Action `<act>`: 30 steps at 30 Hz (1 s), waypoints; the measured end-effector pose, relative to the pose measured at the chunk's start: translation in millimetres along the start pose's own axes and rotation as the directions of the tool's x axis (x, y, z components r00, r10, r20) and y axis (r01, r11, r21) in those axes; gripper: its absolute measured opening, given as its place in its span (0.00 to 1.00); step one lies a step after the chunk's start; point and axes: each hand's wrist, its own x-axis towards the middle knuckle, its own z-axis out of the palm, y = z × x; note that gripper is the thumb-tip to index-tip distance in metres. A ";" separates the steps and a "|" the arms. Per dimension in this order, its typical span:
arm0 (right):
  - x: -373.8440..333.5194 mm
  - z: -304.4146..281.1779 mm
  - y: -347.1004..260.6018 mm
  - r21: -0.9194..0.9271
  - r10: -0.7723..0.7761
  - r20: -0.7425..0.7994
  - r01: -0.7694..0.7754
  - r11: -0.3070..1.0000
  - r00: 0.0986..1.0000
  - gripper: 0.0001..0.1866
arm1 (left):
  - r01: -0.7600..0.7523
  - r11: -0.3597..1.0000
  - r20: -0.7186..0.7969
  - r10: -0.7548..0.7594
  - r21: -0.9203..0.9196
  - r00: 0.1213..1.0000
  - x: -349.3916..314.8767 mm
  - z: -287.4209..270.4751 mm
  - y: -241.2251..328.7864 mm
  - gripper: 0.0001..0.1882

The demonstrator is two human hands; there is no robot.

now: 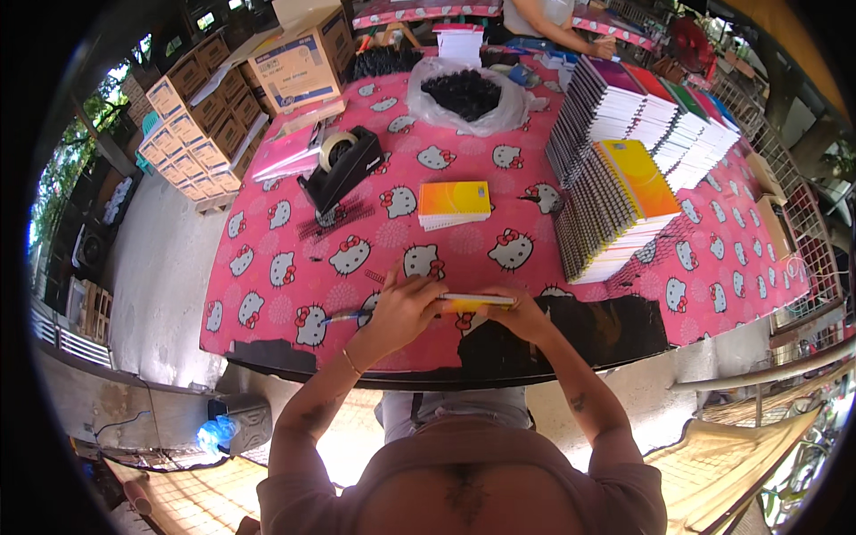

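Note:
Close to the table's near edge, a small yellow notebook (464,305) is held almost edge-on between my two hands. My left hand (406,308) closes on its left end, and my right hand (517,314) grips the right end. Beside my left wrist lies a thin blue pen-like thing (343,317). A short reddish coil (374,276) shows just beyond the left fingers. Farther off, in front of me, a small stack of orange-yellow notebooks (455,201) rests on the pink patterned tablecloth (392,234).
Tall piles of spiral notebooks (615,201) stand on the right. A black tape dispenser (343,169) sits at left, near pink-covered sheets (285,152). Behind are a plastic bag of black coils (464,94), cardboard boxes (299,71) and another person's arm (571,36).

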 end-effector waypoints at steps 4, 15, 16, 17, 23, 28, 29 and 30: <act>-3.2 12.0 -45.8 -0.436 -0.343 -0.272 0.203 0.877 0.899 0.24 | 0.083 0.995 -0.011 -0.084 -0.047 0.996 -7.7 -2.6 -4.1 0.12; 20.8 40.6 -58.1 -0.835 -0.340 -0.047 0.150 0.530 0.939 0.10 | 0.093 0.995 -0.062 -0.095 -0.028 0.994 -5.5 -1.0 -0.9 0.16; 20.3 42.2 -60.2 -0.828 -0.357 -0.039 0.170 0.534 0.933 0.11 | 0.096 0.995 -0.067 -0.097 -0.016 0.993 -7.7 -0.2 -4.7 0.16; 19.8 43.5 -63.2 -0.817 -0.339 -0.036 0.168 0.552 0.940 0.12 | 0.099 0.995 -0.073 -0.099 -0.005 0.992 -9.9 0.9 -7.2 0.17; 20.0 47.1 -71.9 -0.813 -0.301 -0.034 0.149 0.563 0.953 0.16 | 0.007 1.000 -0.099 -0.005 0.026 0.995 -9.6 5.4 -6.0 0.17; 19.5 47.6 -73.2 -0.786 -0.272 -0.063 0.120 0.607 0.960 0.17 | 0.094 0.989 -0.041 -0.099 -0.113 0.994 -9.4 -1.3 -7.6 0.18; 19.9 47.4 -71.7 -0.781 -0.290 -0.052 0.142 0.608 0.956 0.17 | 0.079 0.993 -0.008 -0.080 -0.089 0.997 -10.6 -1.0 -10.2 0.19; 20.4 46.3 -68.4 -0.776 -0.308 -0.042 0.164 0.610 0.950 0.17 | 0.061 0.996 -0.036 -0.064 -0.072 0.997 -11.8 1.6 -10.0 0.19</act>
